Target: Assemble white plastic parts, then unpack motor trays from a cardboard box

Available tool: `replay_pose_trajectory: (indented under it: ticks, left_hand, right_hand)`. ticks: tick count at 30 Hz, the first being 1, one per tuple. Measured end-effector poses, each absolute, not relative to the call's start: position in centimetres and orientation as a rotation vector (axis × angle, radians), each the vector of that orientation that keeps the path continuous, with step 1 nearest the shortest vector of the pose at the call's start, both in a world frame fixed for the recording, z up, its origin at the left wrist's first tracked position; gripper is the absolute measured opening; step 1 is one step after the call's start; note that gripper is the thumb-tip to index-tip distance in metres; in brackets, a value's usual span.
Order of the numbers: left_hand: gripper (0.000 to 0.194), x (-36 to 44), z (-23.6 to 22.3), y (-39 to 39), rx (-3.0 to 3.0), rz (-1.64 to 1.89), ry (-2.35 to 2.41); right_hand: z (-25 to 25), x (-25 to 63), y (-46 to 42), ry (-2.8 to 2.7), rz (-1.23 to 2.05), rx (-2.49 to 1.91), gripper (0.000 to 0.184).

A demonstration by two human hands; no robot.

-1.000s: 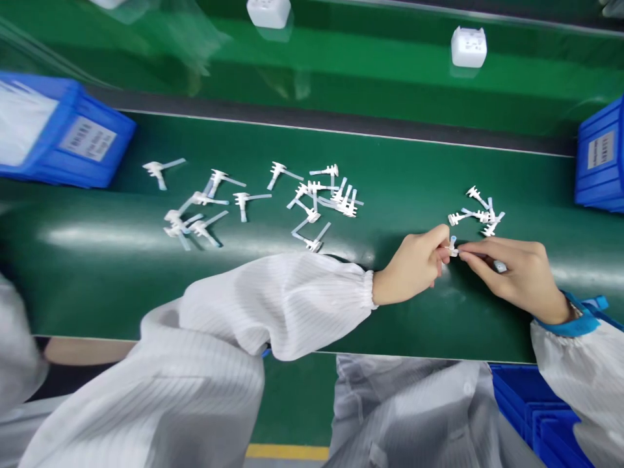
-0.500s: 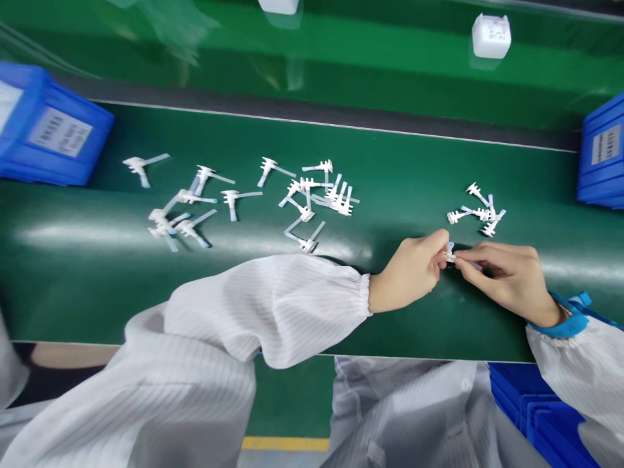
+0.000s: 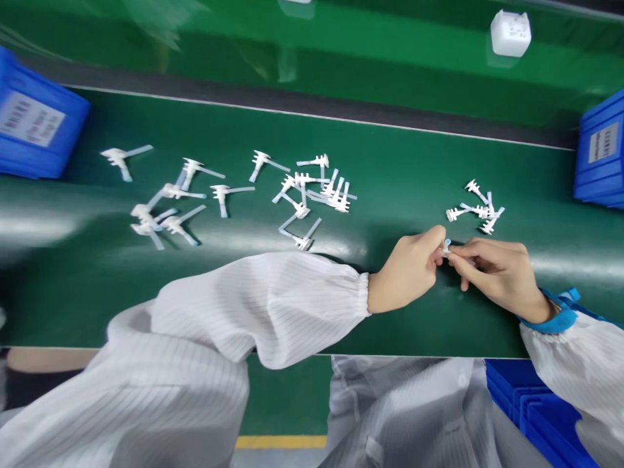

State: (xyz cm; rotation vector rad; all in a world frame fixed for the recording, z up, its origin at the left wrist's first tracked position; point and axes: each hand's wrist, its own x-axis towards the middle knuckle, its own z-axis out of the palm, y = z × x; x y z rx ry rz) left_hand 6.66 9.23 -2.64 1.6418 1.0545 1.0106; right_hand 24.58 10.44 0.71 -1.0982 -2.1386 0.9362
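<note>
Between my fingertips is a small white plastic fitting with a pale blue end point(image 3: 447, 244), mostly covered by the fingers. My left hand point(image 3: 408, 270) pinches it from the left, thumb and fingers closed. From the other side my right hand point(image 3: 502, 270), with a blue band at its wrist, also grips it, thumb against forefinger. Just beyond the hands lies a small group of similar white fittings point(image 3: 482, 212), each with a pale blue end. Farther left on the green bench are several white fittings with longer clear tubes point(image 3: 297, 207), some overlapping.
A blue bin with a label point(image 3: 41, 123) stands at the left, and another blue bin point(image 3: 602, 156) at the right. A white block point(image 3: 510, 34) sits on the green surface behind the bench point(image 3: 400, 156). Blue crates point(image 3: 531, 396) are below the front edge.
The view has shifted slightly, so the left bin and the fittings there appear farther left. My right hand has moved slightly closer to my left; both keep hold of the fitting.
</note>
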Motion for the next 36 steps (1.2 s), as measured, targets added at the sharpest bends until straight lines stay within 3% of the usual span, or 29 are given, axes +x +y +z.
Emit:
replay_pose_trajectory:
  ticks: [12,21,26,32,36]
  left_hand:
    - [0.022,6.7,-2.4,9.4,1.541,0.960,1.086]
    - [0.019,7.1,-1.7,9.3,1.273,0.947,0.984]
    - [0.018,6.9,-1.4,9.5,1.186,0.898,0.936]
    - [0.017,6.5,-1.3,9.4,1.114,0.818,0.872]
    - [0.022,6.6,-1.5,9.3,1.093,0.853,0.881]
  right_hand:
    - [0.8,24.3,11.0,-2.003,1.094,-1.221,0.017]
    - [2.3,25.3,12.8,-1.837,1.489,-1.269,0.027]
    - [2.5,26.1,12.8,-1.855,1.388,-1.313,0.028]
    - [2.3,26.5,12.6,-1.855,1.248,-1.261,0.011]
    - [1.9,26.7,12.3,-1.751,1.193,-1.246,0.012]
